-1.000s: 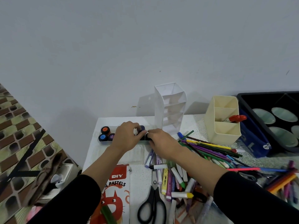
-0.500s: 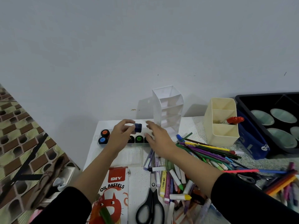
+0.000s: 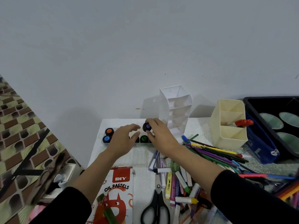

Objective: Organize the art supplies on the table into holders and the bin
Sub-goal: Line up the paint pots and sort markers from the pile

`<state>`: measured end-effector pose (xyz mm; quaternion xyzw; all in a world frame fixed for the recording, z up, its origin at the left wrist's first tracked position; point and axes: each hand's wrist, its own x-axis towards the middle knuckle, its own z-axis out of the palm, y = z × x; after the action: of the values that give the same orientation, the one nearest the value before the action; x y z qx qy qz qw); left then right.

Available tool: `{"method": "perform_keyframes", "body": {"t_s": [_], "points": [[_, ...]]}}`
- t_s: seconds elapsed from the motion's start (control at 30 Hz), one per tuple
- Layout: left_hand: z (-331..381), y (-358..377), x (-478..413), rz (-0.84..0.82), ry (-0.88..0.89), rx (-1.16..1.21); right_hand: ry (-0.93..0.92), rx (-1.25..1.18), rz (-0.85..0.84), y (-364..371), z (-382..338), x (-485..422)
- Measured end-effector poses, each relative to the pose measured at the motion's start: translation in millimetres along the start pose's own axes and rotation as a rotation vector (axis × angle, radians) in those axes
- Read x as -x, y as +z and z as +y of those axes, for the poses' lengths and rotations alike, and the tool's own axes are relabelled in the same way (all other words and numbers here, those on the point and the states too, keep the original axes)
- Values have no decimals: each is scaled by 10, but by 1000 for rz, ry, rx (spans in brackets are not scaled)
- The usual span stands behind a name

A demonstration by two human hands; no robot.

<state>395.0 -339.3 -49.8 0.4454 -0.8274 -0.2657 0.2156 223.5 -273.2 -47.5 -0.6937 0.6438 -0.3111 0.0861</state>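
My right hand (image 3: 161, 137) pinches a small dark paint pot with a purple lid (image 3: 146, 126) just above the far end of a clear paint tray (image 3: 103, 135). The tray holds an orange-lidded pot (image 3: 109, 131), a blue-lidded pot (image 3: 106, 138) and a green-lidded pot (image 3: 144, 138); other pots are hidden under my hands. My left hand (image 3: 124, 140) hovers over the tray's middle with relaxed fingers and holds nothing. A white tiered holder (image 3: 175, 110), a cream holder (image 3: 229, 135) with a red marker (image 3: 243, 122) in it, and a black bin (image 3: 252, 102) stand to the right.
Coloured pencils (image 3: 213, 151) lie in a loose pile in front of the cream holder. Markers and pastels (image 3: 179, 180), scissors (image 3: 156, 206) and an oil pastels box (image 3: 116, 188) lie near me. A blue pencil case (image 3: 260, 147) leans against the bin. The table's left edge drops to a patterned floor.
The purple-lidded pot came up out of the tray in my left hand and passed to my right hand. My left hand has let go and opened.
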Motion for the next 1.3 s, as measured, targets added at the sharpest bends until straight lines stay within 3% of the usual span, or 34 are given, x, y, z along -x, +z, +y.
{"method": "perform_keyframes", "body": {"t_s": [0.1,0.43,0.8,1.07,1.3], "points": [[-117,5,84,-101,40,-283,20,221,-108,62,49,-11],[-227,-18,120,-55,65,-199,76,316,-137,145,68,-32],[-194,35,88,-146,107,-440,34,312,-228,133,109,20],[-12,99,125,-112,169,-418,-59,260,-176,128,187,154],[192,292,20,-212,64,-323,-10,311,-187,83,105,128]]}}
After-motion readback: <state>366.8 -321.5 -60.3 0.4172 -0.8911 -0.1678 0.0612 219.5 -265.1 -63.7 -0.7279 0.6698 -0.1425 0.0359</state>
